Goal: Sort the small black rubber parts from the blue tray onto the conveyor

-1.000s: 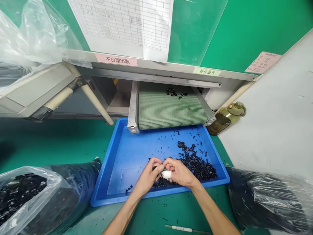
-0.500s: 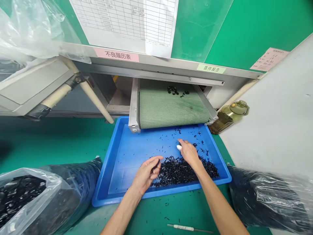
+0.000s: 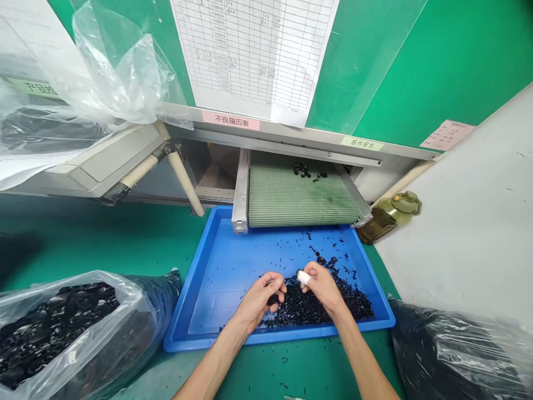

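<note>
A blue tray [image 3: 200, 311] lies on the green table under the end of a green conveyor belt [image 3: 300, 197]. A heap of small black plastic parts [image 3: 328, 303] fills its near right part. My left hand [image 3: 260, 300] hovers over the heap's left edge, fingers curled round a small black part. My right hand [image 3: 318, 286], with a white wrap on one fingertip, rests over the heap with fingers bent in a pinch; what it pinches is hidden. The two hands are close together.
A clear bag of black parts [image 3: 62, 328] stands at the left, another dark bag [image 3: 458, 350] at the right. An olive water bottle [image 3: 387, 214] lies by the belt. A few black parts [image 3: 306, 171] ride the belt. A paper form [image 3: 254, 50] hangs above.
My right hand reached to the far side of the heap, then drew back toward my left hand. The view has shifted, so everything sits lower and further right.
</note>
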`<action>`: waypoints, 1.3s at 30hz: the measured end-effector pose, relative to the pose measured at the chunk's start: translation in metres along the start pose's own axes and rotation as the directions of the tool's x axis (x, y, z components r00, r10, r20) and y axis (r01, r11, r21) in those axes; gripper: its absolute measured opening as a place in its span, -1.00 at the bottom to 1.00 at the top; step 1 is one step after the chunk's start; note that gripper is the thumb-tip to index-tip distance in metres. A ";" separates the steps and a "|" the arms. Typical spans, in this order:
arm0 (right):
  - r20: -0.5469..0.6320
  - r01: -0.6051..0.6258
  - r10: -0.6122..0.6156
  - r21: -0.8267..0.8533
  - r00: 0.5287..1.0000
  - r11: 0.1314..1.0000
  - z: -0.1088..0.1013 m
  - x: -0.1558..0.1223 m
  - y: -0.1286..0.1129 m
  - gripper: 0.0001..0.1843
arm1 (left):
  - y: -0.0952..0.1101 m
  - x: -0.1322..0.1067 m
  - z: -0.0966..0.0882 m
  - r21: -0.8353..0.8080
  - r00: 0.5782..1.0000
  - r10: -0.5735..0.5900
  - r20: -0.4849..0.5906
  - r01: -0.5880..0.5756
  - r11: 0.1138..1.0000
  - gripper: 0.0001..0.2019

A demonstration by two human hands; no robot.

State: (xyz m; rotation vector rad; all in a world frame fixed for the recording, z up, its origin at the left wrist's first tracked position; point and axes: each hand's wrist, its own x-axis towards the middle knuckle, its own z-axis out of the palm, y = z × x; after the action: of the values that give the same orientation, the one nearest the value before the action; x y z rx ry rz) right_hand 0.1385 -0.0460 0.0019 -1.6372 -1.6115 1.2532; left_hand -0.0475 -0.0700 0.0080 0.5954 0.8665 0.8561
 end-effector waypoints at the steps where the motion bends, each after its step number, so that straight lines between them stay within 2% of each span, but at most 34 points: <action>1: 0.006 0.013 -0.014 0.068 1.000 0.998 0.008 -0.007 -0.003 -0.86 | 0.000 -0.001 0.001 0.032 1.000 0.002 0.011 -0.003 0.999 -0.67; 4: -0.031 0.078 -0.072 0.259 0.997 0.963 0.029 -0.021 -0.014 -0.79 | -0.001 -0.002 0.003 0.103 0.999 0.005 0.035 -0.008 0.995 -0.63; 6: -0.088 0.117 -0.095 0.289 0.992 0.950 0.035 -0.026 -0.020 -0.85 | -0.002 -0.001 0.002 0.119 0.999 0.013 0.029 -0.016 0.993 -0.63; 9: -0.099 0.081 -0.058 0.241 0.993 0.967 0.032 -0.030 -0.025 -0.89 | -0.005 0.000 0.000 0.170 1.000 0.018 0.022 -0.021 0.985 -0.63; 13: 0.069 0.017 -0.029 0.166 0.997 0.986 0.016 -0.036 -0.025 -0.82 | -0.010 0.001 -0.001 0.371 0.998 0.024 0.061 -0.044 0.928 -0.64; 15: 0.134 0.068 -0.072 0.035 0.988 0.997 0.008 -0.038 -0.024 -0.75 | -0.012 0.001 0.000 0.478 0.994 0.066 0.091 -0.102 0.872 -0.67; 17: 0.140 0.143 -0.128 -0.101 0.982 0.985 0.002 -0.038 -0.022 -0.73 | -0.012 0.000 0.001 0.544 0.991 0.083 0.101 -0.125 0.829 -0.68; 19: 0.119 0.156 -0.143 -0.104 0.982 0.982 0.001 -0.036 -0.019 -0.81 | -0.011 0.000 0.003 0.548 0.995 0.045 0.085 -0.085 0.832 -0.68; 21: 0.094 0.102 -0.101 -0.003 0.990 0.995 0.006 -0.031 -0.015 -0.94 | -0.010 -0.001 0.005 0.492 0.996 0.000 0.088 -0.043 0.869 -0.65; 24: 0.005 0.041 -0.042 0.086 0.999 0.995 0.022 -0.026 -0.015 -0.87 | -0.010 -0.001 0.008 0.401 0.993 -0.026 0.114 -0.022 0.916 -0.60; 27: -0.119 0.080 -0.090 -0.083 0.989 0.993 0.030 -0.025 -0.022 -0.83 | -0.010 -0.001 0.009 0.322 0.993 -0.033 0.114 -0.005 0.947 -0.63; 29: -0.061 0.105 -0.125 -0.269 0.990 0.958 0.021 -0.023 -0.026 -0.78 | -0.009 0.001 0.007 0.272 0.994 -0.025 0.102 -0.004 0.962 -0.66; 31: 0.003 0.067 -0.073 -0.438 0.997 0.896 0.000 -0.014 -0.025 -0.71 | -0.007 0.002 0.005 0.214 0.996 -0.029 0.089 0.009 0.977 -0.71; 32: -0.014 0.019 -0.031 -0.506 0.999 0.862 -0.013 -0.006 -0.021 -0.69 | -0.005 0.003 0.004 0.170 0.996 -0.040 0.082 0.025 0.985 -0.73; 35: -0.171 -0.157 0.063 -0.616 0.983 0.772 -0.051 0.024 -0.003 -0.68 | 0.000 0.003 0.002 0.025 0.994 -0.087 0.064 0.085 0.996 -0.78; 37: -0.205 -0.213 0.104 -0.633 0.973 0.744 -0.066 0.043 0.012 -0.69 | 0.002 0.003 0.001 -0.022 0.993 -0.116 0.038 0.116 0.993 -0.78; 39: -0.192 -0.221 0.125 -0.641 0.973 0.735 -0.071 0.054 0.024 -0.72 | 0.004 0.003 0.000 -0.045 0.992 -0.126 0.013 0.127 0.991 -0.76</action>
State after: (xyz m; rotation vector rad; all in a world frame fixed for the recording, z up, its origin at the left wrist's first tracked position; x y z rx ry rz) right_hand 0.2044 0.0193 -0.0011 -2.2856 -1.9817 0.6283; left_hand -0.0484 -0.0654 0.0099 0.4993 0.8644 0.7556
